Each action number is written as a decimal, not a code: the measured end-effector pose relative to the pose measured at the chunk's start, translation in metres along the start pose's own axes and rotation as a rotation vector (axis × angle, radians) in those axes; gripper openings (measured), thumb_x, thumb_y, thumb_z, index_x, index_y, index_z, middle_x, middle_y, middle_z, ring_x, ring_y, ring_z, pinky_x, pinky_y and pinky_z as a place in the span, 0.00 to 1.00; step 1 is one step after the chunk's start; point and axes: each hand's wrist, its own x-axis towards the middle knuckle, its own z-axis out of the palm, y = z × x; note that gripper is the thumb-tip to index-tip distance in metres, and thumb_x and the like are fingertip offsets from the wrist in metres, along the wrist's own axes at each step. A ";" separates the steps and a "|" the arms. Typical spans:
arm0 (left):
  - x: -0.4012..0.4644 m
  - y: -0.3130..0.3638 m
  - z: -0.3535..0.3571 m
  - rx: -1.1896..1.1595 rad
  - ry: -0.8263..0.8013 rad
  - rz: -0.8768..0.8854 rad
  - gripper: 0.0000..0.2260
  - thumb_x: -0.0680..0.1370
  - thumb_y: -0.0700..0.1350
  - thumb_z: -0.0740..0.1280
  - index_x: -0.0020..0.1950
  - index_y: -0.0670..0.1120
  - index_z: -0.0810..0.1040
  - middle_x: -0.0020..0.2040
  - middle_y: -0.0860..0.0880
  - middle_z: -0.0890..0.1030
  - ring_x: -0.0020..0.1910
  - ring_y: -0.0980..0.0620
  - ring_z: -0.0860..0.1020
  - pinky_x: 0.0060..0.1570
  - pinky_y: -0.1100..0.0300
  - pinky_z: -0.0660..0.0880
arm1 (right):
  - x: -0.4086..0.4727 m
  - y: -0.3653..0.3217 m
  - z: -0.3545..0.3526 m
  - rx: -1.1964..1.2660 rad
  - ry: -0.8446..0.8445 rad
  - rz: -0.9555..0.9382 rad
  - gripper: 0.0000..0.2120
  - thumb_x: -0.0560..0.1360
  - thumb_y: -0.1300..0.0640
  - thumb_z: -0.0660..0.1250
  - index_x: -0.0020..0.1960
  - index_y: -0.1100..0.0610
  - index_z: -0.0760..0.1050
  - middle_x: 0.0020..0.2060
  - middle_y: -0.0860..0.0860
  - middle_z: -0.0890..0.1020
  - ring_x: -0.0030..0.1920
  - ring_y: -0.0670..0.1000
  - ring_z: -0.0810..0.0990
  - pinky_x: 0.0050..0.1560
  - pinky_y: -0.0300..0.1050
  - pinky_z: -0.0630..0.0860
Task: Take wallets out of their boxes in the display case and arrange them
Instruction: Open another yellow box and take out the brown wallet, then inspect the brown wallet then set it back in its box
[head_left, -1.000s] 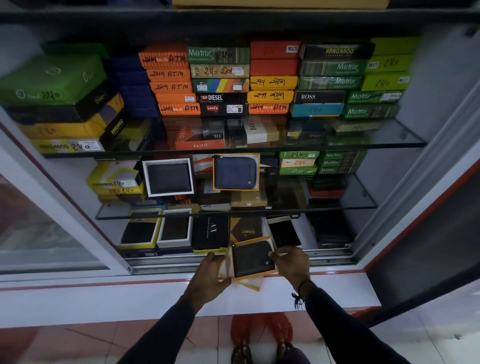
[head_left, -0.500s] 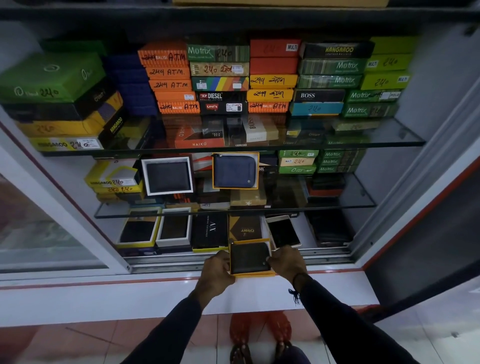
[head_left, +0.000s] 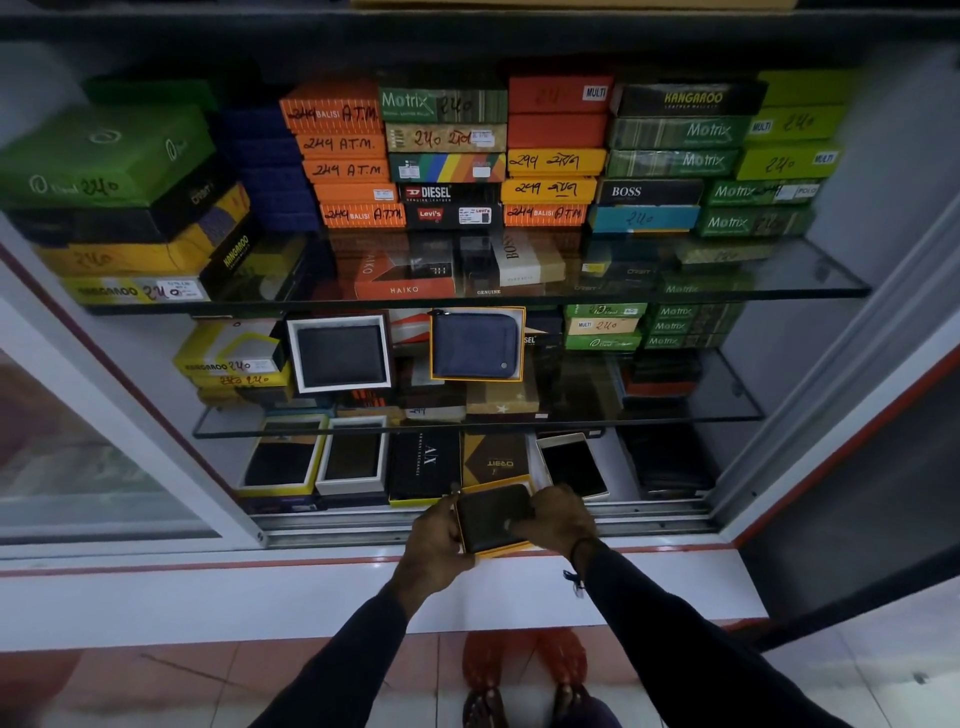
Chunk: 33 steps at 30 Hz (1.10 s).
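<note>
A dark wallet (head_left: 491, 514) lies in an open yellow-edged box (head_left: 501, 550) at the front of the case's bottom shelf, over the sliding-door track. My left hand (head_left: 434, 540) grips the box's left side. My right hand (head_left: 553, 517) is closed over the wallet's right edge, thumb on its face. On the middle glass shelf a blue zip wallet (head_left: 477, 344) and a black wallet in a white box (head_left: 340, 354) stand on display. Open boxes with dark wallets (head_left: 283, 460) line the bottom shelf at the left.
Stacks of closed wallet boxes (head_left: 447, 156) fill the top glass shelf (head_left: 779, 280). A black AX box (head_left: 426, 465), a brown Orbit box (head_left: 496, 457) and a phone-like device (head_left: 574, 465) sit just behind my hands. A glass sliding door (head_left: 93, 441) stands at the left; a white ledge (head_left: 260, 592) runs below.
Both hands carried the boxed wallet up from over the white ledge to the case's front edge. My right hand has slid onto the wallet's face.
</note>
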 end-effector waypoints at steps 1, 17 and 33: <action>0.000 0.000 -0.001 -0.002 0.001 0.005 0.36 0.63 0.40 0.82 0.67 0.50 0.71 0.59 0.49 0.83 0.57 0.47 0.82 0.51 0.52 0.84 | -0.005 -0.006 -0.005 0.069 0.042 0.023 0.24 0.64 0.37 0.73 0.49 0.55 0.80 0.43 0.52 0.83 0.46 0.52 0.82 0.50 0.46 0.81; 0.001 0.011 -0.045 -0.404 -0.117 0.064 0.34 0.64 0.43 0.83 0.68 0.49 0.76 0.59 0.47 0.79 0.54 0.47 0.81 0.50 0.58 0.82 | -0.032 -0.003 -0.052 1.078 -0.199 0.132 0.07 0.73 0.62 0.73 0.48 0.58 0.75 0.53 0.61 0.82 0.53 0.58 0.81 0.50 0.50 0.79; -0.003 0.026 -0.034 -0.949 -0.360 -0.052 0.31 0.58 0.55 0.83 0.53 0.38 0.82 0.46 0.40 0.83 0.43 0.47 0.82 0.42 0.57 0.79 | -0.046 0.004 -0.034 1.297 -0.392 0.111 0.08 0.79 0.67 0.62 0.52 0.65 0.80 0.41 0.58 0.86 0.40 0.52 0.85 0.42 0.40 0.83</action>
